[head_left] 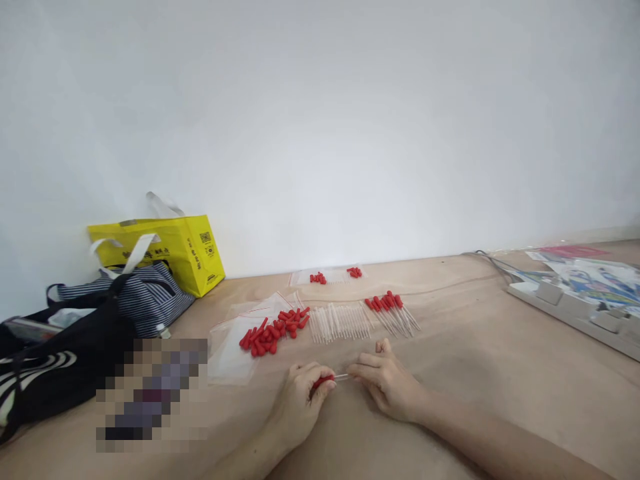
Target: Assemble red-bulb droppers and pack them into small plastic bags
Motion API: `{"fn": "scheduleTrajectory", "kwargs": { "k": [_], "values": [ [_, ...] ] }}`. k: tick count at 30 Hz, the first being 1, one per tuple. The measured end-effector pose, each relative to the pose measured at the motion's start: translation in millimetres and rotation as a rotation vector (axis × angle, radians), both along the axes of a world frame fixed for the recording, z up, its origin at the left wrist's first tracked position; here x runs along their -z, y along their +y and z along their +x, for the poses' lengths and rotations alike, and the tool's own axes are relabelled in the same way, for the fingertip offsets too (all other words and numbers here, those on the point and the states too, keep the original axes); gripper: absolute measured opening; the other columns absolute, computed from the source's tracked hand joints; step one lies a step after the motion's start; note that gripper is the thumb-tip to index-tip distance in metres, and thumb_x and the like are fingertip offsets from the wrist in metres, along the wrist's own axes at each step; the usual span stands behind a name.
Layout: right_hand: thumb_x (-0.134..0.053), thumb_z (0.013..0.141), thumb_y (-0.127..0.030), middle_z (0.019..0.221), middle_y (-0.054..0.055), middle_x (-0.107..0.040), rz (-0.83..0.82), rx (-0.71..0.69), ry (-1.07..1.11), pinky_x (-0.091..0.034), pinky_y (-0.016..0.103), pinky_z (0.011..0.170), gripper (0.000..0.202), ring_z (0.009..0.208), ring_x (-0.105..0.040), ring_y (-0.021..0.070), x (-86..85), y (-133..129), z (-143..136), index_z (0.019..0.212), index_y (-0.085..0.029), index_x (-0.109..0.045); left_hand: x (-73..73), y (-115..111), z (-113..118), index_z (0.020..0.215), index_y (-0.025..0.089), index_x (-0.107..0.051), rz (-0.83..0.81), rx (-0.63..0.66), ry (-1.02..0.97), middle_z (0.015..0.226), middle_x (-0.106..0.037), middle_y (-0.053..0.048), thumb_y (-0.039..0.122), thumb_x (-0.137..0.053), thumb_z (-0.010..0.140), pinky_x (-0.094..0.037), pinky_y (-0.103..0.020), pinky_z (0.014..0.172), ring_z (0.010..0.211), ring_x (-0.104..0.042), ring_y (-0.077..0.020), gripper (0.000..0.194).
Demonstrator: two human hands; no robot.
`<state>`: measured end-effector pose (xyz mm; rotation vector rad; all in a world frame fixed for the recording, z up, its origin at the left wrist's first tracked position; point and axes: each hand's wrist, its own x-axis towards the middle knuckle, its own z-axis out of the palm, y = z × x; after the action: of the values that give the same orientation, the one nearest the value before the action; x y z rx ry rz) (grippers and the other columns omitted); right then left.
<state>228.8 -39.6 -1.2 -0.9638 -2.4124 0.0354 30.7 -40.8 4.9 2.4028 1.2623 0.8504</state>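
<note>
My left hand [300, 403] is closed around a red rubber bulb [323, 383], its thumb and fingers pinching it. From the bulb's right end a thin clear tube [341, 377] runs to the fingertips of my right hand [387, 383], which grip its other end. How deep the tube sits in the bulb is hidden by the fingers. Beyond my left hand lies a pile of loose red bulbs [273, 333]. Several clear tubes [340, 323] lie side by side past both hands. To their right, droppers with red bulbs on their tubes [393, 312] form a fanned group.
Clear zip bags [230, 357] lie left of the loose bulbs; another bag with red bulbs [318, 278] is near the wall. A yellow bag [200, 260], striped bag [160, 300] and black bag [95, 347] stand left. A power strip [565, 303] lies right. One item at left is pixelated.
</note>
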Motion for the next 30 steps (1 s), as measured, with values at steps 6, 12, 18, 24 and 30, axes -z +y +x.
{"fn": "scheduleTrajectory", "kwargs": {
  "k": [6, 12, 18, 24, 30],
  "values": [
    [-0.038, 0.075, -0.01, 0.072, 0.001, -0.058, 0.033, 0.017, 0.032, -0.02, 0.029, 0.065, 0.025, 0.06, -0.043, 0.0115, -1.3, 0, -5, 0.084, -0.02, -0.058, -0.7, -4, 2, 0.073, 0.02, -0.058, 0.062, 0.021, 0.047, 0.068, -0.062, -0.001, 0.024, -0.041, 0.082, -0.036, -0.034, 0.074, 0.068, -0.053, -0.0175, 0.019],
    [-0.037, 0.08, -0.015, 0.069, 0.0, -0.058, -0.038, 0.022, 0.063, -0.021, 0.029, 0.066, 0.019, 0.06, -0.043, 0.0113, 1.1, 0, -11, 0.079, -0.02, -0.055, 0.0, -3, 3, 0.073, 0.019, -0.055, 0.129, 0.074, 0.079, 0.069, -0.062, -0.001, 0.02, -0.04, 0.082, -0.034, -0.033, 0.075, 0.066, -0.055, -0.0151, 0.017],
    [-0.035, 0.081, -0.015, 0.071, 0.0, -0.058, -0.058, 0.02, 0.068, -0.022, 0.028, 0.066, 0.019, 0.061, -0.044, 0.0114, 2.1, 0, -12, 0.078, -0.019, -0.054, 1.3, -1, 2, 0.074, 0.019, -0.055, 0.115, 0.07, 0.087, 0.069, -0.062, 0.0, 0.02, -0.041, 0.082, -0.033, -0.033, 0.077, 0.066, -0.055, -0.0146, 0.016],
    [-0.033, 0.083, -0.016, 0.073, 0.0, -0.059, -0.147, 0.013, 0.088, -0.023, 0.026, 0.066, 0.021, 0.064, -0.048, 0.011, 1.6, 2, -11, 0.079, -0.019, -0.054, -0.1, 2, 2, 0.074, 0.02, -0.056, 0.129, 0.083, 0.107, 0.07, -0.063, 0.001, 0.02, -0.043, 0.083, -0.031, -0.035, 0.082, 0.067, -0.056, -0.0141, 0.015],
    [-0.033, 0.086, -0.017, 0.075, 0.0, -0.059, -0.24, 0.0, 0.076, -0.026, 0.026, 0.068, 0.022, 0.069, -0.05, 0.0117, -4.0, 7, -8, 0.08, -0.019, -0.055, 0.0, 8, 2, 0.076, 0.02, -0.056, 0.165, 0.103, 0.102, 0.072, -0.064, 0.0, 0.019, -0.043, 0.082, -0.03, -0.037, 0.082, 0.069, -0.057, -0.0149, 0.014]
  ]
}}
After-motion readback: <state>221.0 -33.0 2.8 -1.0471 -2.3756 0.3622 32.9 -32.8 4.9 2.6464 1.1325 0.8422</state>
